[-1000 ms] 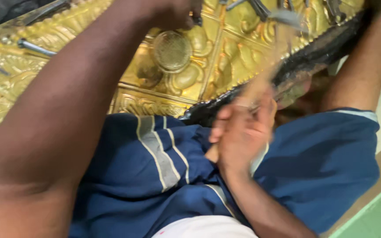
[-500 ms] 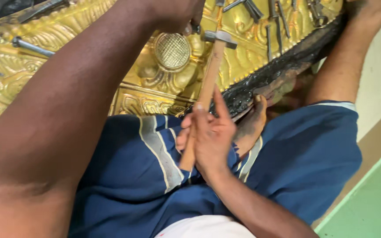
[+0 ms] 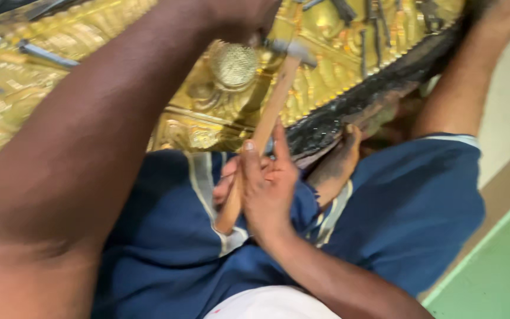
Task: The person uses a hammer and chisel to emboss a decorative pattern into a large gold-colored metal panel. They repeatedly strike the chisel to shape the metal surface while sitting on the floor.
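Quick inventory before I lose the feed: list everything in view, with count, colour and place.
embossed metal panel: one, gold, across the top, resting over the lap
round domed boss: one, gold, textured, on the panel near the hammer head
hammer: one, pale wooden handle, grey metal head at the panel
metal punches: several, dark grey, lying on the panel at upper right; exact count unclear
dark block: one, black, under the panel's right edge
shorts: blue with pale stripes, on the person's legs
floor: green, lower right
left hand: at the panel, top centre; what the fingers hold is hidden
right hand: gripping the hammer handle
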